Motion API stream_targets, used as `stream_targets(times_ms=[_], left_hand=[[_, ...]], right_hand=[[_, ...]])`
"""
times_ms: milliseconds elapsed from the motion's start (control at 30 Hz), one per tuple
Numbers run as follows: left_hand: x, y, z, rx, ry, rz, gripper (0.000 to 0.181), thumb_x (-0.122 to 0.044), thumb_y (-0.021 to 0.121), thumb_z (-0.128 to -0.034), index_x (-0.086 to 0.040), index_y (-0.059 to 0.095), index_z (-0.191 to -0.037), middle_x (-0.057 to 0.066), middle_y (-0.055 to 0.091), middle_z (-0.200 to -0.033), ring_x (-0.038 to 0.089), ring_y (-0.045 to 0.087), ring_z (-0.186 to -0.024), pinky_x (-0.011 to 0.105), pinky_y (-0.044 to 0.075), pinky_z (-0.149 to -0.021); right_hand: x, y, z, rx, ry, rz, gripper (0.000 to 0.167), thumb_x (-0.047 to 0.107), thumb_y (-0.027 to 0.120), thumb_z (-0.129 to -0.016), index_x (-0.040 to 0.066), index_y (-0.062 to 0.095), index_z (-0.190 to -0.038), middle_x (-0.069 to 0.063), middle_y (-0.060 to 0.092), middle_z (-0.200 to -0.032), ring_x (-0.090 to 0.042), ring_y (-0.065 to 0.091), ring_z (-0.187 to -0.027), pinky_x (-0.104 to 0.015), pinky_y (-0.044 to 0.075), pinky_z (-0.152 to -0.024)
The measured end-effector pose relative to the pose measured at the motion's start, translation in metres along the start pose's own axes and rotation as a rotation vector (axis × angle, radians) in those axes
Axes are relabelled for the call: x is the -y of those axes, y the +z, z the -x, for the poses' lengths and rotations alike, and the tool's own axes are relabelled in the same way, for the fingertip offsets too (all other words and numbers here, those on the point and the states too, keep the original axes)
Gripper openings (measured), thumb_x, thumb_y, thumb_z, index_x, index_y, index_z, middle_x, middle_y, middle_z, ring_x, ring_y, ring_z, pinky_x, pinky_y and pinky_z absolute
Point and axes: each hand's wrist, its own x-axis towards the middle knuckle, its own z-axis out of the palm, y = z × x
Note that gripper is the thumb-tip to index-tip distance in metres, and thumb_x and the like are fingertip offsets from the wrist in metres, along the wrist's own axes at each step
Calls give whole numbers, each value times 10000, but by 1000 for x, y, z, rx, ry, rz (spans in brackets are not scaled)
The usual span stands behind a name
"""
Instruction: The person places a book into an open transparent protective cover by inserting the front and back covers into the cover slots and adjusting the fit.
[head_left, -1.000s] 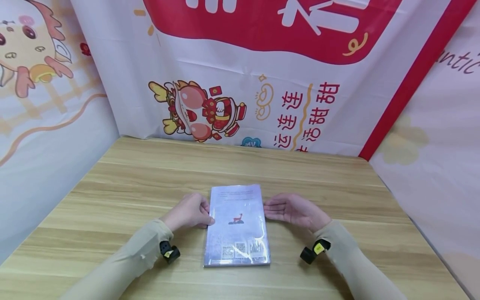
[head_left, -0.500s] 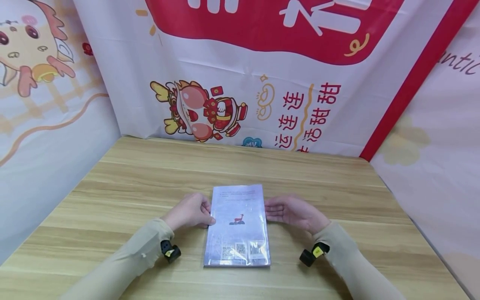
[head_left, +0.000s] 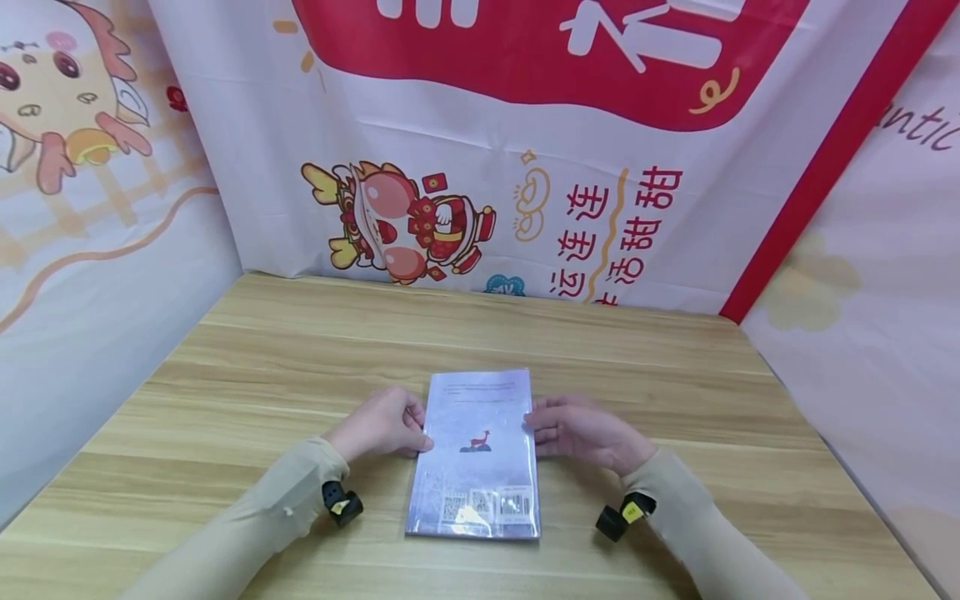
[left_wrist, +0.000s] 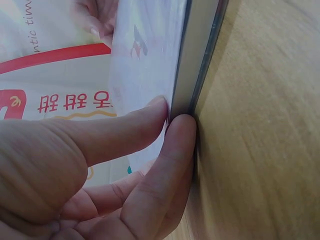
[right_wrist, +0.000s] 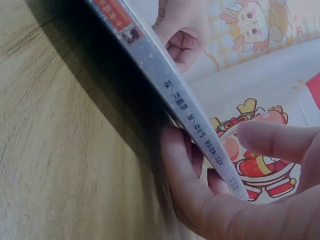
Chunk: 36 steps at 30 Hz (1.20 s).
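A book with a shiny pale-violet back cover lies between both hands, a small red deer and printed codes on it. My left hand pinches its left edge, thumb on the cover and curled fingers against the page side, as the left wrist view shows. Along the opposite edge, my right hand has its thumb at the cover's rim and its fingers at the underside of the spine. Dark shadow lies beneath that printed spine, which looks slightly raised from the table. The front cover is hidden.
The wooden table spreads around the book on every side. A white and red printed cloth hangs behind it, and further printed cloths close off left and right. Each wrist carries a small black camera.
My right thumb has come over the book's right edge, and the right hand has shifted slightly nearer. The book's top has moved a little to the right. My left hand keeps its pinch.
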Motion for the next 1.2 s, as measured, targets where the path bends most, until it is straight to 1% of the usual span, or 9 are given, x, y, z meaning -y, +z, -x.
stream_targets(times_ms=[167, 400, 533, 667, 800, 867, 1067, 1200], left_hand=[[0, 0, 0, 1, 5, 0, 248, 8, 840, -726, -28, 609, -806, 65, 630, -717, 167, 623, -630, 269, 539, -586], [2, 1, 0, -1, 7, 7, 250, 10, 841, -723, -24, 607, -807, 65, 630, -715, 172, 629, -626, 274, 543, -590], [2, 1, 0, -1, 9, 11, 249, 12, 840, -724, -21, 608, -810, 68, 629, -718, 174, 629, -628, 277, 545, -592], [2, 1, 0, 4, 9, 9, 242, 6, 838, -732, -24, 614, -819, 67, 631, -723, 173, 628, -633, 277, 545, -594], [1, 1, 0, 5, 8, 11, 240, 6, 835, -736, -27, 614, -822, 70, 628, -724, 173, 624, -631, 276, 540, -591], [1, 1, 0, 5, 9, 13, 240, 9, 834, -735, -25, 612, -820, 72, 627, -722, 173, 622, -627, 275, 538, -587], [0, 2, 1, 6, 15, 8, 238, 11, 832, -737, -27, 610, -811, 68, 623, -715, 167, 618, -620, 270, 535, -576], [0, 1, 1, 11, 18, 17, 235, 1, 834, -740, -25, 614, -819, 67, 628, -711, 169, 624, -615, 274, 542, -575]], right_hand=[[0, 3, 3, 21, -8, 33, 414, 15, 604, -919, -125, 435, -1270, -259, 634, -1127, -328, 648, -971, -494, 523, -889], [-2, 3, 2, 39, -29, 53, 470, -27, 601, -905, -117, 388, -1314, -281, 622, -1159, -371, 647, -1008, -492, 529, -881], [-3, 3, 2, 46, -45, 85, 504, -39, 582, -912, -139, 377, -1362, -276, 612, -1174, -388, 638, -1023, -491, 531, -879], [-3, 5, 2, 61, -51, 102, 478, -40, 573, -917, -149, 403, -1350, -275, 614, -1169, -395, 637, -1022, -495, 532, -876], [-4, 6, 3, 71, -36, 124, 428, -28, 577, -920, -141, 422, -1302, -271, 620, -1154, -378, 643, -1003, -488, 539, -861], [-4, 6, 3, 75, -26, 130, 430, -25, 571, -923, -133, 414, -1309, -267, 623, -1156, -368, 645, -1002, -478, 543, -854], [-4, 7, 3, 78, -27, 106, 458, -55, 537, -927, -131, 360, -1342, -272, 626, -1153, -365, 651, -989, -466, 554, -834], [-4, 7, 3, 67, -35, 99, 442, -67, 526, -926, -126, 361, -1332, -269, 632, -1149, -357, 656, -983, -466, 555, -826]])
